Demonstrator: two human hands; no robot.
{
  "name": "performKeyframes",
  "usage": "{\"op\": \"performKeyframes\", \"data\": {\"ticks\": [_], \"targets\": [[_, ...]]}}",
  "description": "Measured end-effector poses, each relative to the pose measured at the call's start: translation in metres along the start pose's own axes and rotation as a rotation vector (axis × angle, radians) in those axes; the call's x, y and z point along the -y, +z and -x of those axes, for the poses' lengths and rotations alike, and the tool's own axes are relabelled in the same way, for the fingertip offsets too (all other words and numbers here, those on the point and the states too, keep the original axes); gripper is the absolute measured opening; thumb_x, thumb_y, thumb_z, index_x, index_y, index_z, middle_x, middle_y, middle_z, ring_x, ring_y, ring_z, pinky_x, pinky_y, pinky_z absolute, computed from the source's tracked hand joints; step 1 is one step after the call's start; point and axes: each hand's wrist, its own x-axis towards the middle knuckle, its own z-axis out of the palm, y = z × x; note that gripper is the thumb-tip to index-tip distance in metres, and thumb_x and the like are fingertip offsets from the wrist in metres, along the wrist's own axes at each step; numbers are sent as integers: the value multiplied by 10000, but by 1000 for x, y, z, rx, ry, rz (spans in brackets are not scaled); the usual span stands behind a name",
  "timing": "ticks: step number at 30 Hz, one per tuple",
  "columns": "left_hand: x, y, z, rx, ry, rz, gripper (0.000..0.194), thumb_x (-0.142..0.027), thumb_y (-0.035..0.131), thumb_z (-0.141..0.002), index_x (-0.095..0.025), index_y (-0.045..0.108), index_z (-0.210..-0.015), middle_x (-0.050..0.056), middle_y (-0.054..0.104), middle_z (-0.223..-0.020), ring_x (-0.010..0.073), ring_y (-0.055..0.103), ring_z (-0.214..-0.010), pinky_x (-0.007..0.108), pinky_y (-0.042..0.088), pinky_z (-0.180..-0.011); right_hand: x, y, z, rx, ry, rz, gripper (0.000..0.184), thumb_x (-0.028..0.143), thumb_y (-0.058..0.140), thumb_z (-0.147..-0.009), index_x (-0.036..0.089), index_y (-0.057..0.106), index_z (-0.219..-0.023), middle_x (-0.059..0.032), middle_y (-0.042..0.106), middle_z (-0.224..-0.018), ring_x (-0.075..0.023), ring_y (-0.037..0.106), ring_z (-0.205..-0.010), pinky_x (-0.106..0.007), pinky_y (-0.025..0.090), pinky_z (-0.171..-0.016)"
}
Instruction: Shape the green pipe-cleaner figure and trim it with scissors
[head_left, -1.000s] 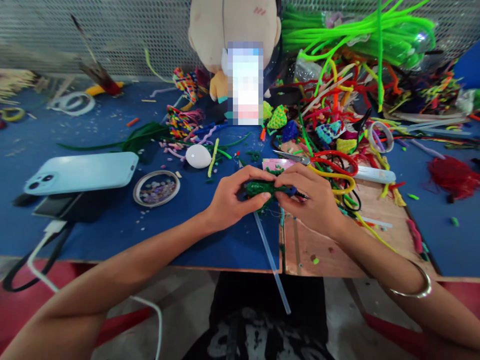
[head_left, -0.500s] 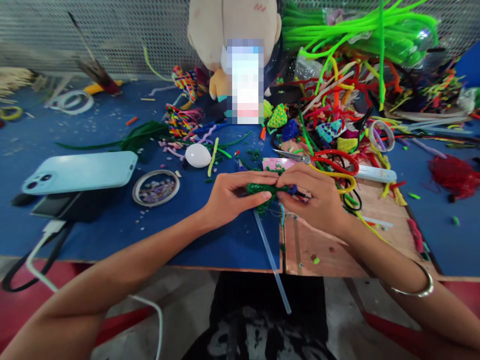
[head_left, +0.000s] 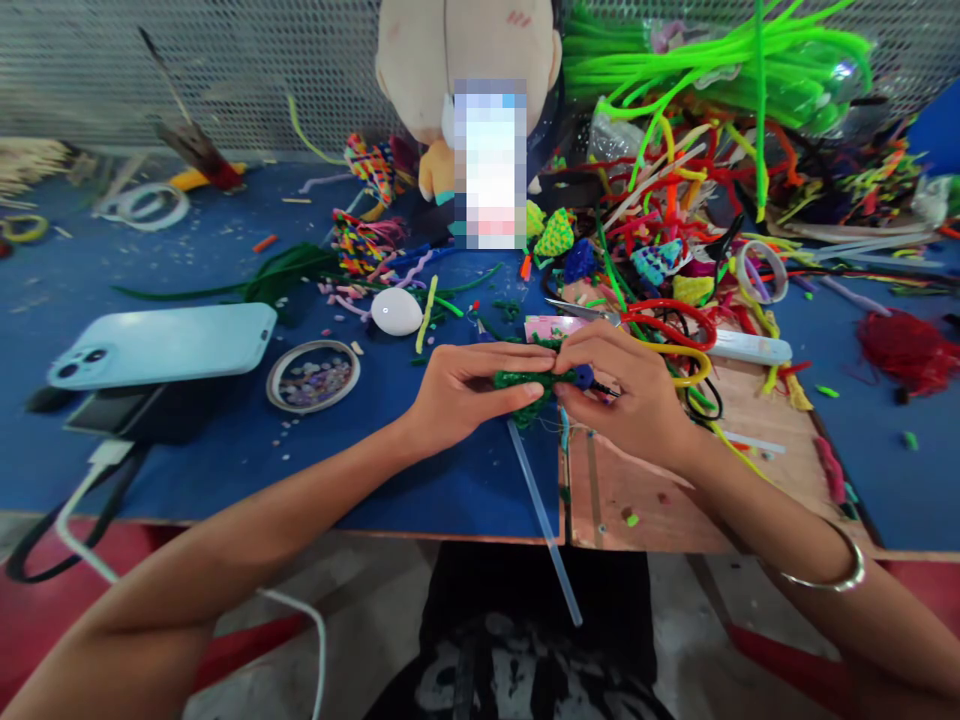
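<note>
Barely anything has shifted over the last second: the small dark green pipe-cleaner piece sits where it was, pinched between both hands just above the table, at the seam where the blue cover meets the bare wooden board. The left hand is curled around its left end, thumb on top and fingers closed underneath, much as before; the right hand grips the right end with thumb and forefinger closed, and a dark blue bit shows at its fingertips. The fingers have only crept slightly, which reads as fine twisting or shaping carried on in place rather than a new step begun. A clear plastic stick lies under the hands and runs off the table edge. Just behind are scissors with red and yellow handles, a white egg-shaped thing, a round tin of beads, and a pale blue phone at the left.
</note>
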Motion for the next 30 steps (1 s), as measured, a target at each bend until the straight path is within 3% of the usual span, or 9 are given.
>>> {"op": "performKeyframes", "data": {"ticks": [6, 11, 15, 18, 21, 26, 30], "targets": [[3, 1, 2, -15, -77, 57, 223, -258, 772, -741, -265, 772, -964, 37, 774, -992, 193, 727, -954, 294, 588, -882, 0, -2, 0, 28, 69, -27, 118, 101, 573, -790, 203, 582, -848, -10, 625, -831, -122, 598, -773, -272, 487, -709], [4, 2, 1, -28, -328, 171, 340, -417, 755, -747, -218, 760, -1022, 14, 755, -793, 98, 641, -631, 200, 515, -572, 1, -2, -4, 26, 309, -191, 53, 148, 597, -769, 194, 585, -790, 18, 605, -757, -103, 546, -699, -252, 442, -656], [0, 4, -4, 18, -411, 322, 485, -467, 768, -711, -207, 709, -1117, 31, 732, -901, 104, 638, -679, 202, 506, -552, -1, 1, -7, -35, 511, -389, 34, 180, 609, -739, 184, 577, -752, 37, 547, -680, -89, 493, -635, -249, 405, -607], [1, 4, -5, 40, -350, 367, 545, -432, 796, -687, -229, 648, -1170, 42, 709, -1061, 171, 679, -922, 263, 573, -735, -2, 2, -8, -70, 603, -497, 59, 212, 623, -735, 185, 572, -748, 48, 517, -653, -83, 473, -612, -251, 390, -592], [5, 4, -5, 35, -249, 332, 623, -397, 833, -649, -254, 572, -1197, 47, 670, -1177, 209, 641, -1118, 324, 556, -920, -2, 2, -8, -133, 625, -512, 78, 227, 644, -726, 187, 586, -758, 43, 532, -666, -83, 474, -617, -254, 382, -590], [10, 4, -3, 49, -145, 174, 691, -389, 812, -687, -275, 430, -1252, 77, 591, -1307, 224, 605, -1211, 350, 553, -963, -1, 3, -7, -246, 624, -511, 81, 208, 659, -716, 203, 596, -766, 46, 534, -676, -81, 475, -621, -256, 392, -597], [12, 6, -1, 38, -28, 78, 678, -375, 781, -731, -286, 370, -1263, 75, 599, -1287, 202, 644, -1154, 341, 571, -945, -1, 6, -5, -250, 662, -615, 98, 222, 689, -715, 204, 616, -779, 46, 562, -690, -80, 497, -634, -247, 396, -599]]}}
